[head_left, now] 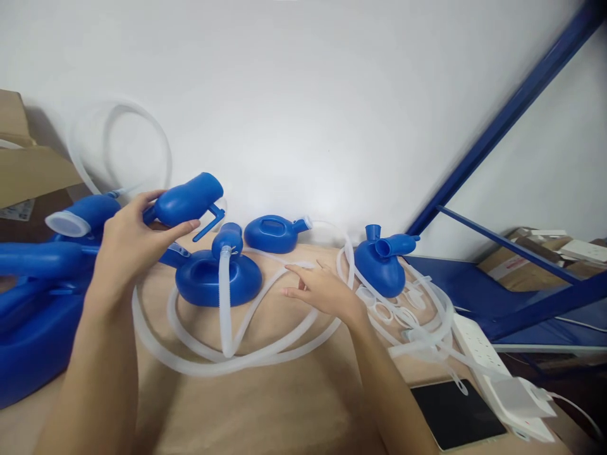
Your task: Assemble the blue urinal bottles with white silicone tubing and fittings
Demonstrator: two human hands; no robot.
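My left hand (130,230) grips a blue plastic urinal funnel (190,197), its wide mouth turned up to the right and a thin hooked clip hanging beneath. Just past it lies a blue urinal bottle (192,287) with a recessed handle; another blue funnel (227,239) rests on it, joined to a translucent ribbed tube (224,303). My right hand (325,287) is above the coiled tubing with its fingers apart and nothing held; whether it touches a tube I cannot tell. Behind stands a blue bottle with a white-rimmed neck (268,237).
Several blue bottles and funnels (38,335) crowd the left, beside cardboard boxes (35,170). At right are a blue bottle (382,275), white caps and rings (379,306), coiled tubing, a power strip (478,347) and a black tablet (458,414). Blue shelving (502,114) rises beyond.
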